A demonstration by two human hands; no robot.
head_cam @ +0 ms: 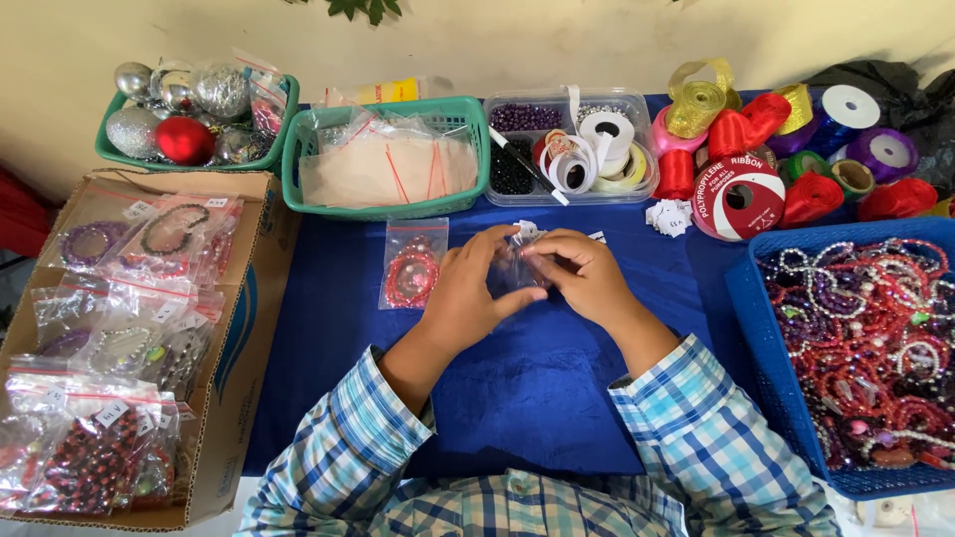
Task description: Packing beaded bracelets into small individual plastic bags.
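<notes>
My left hand (466,291) and my right hand (582,273) meet over the blue tablecloth (537,388), both pinching a small clear plastic bag (517,267) held between their fingers. What is inside the bag is hidden by my fingers. A sealed clear bag with a red beaded bracelet (412,264) lies flat just left of my left hand. Small white paper tags (669,215) sit on the cloth beyond my right hand.
A blue basket of beaded bracelets (856,348) stands at right. A cardboard box of bagged bracelets (119,338) is at left. Behind are a green basket of empty bags (383,159), a clear box with beads and tape (567,149), ribbon spools (776,159) and a basket of ornaments (189,114).
</notes>
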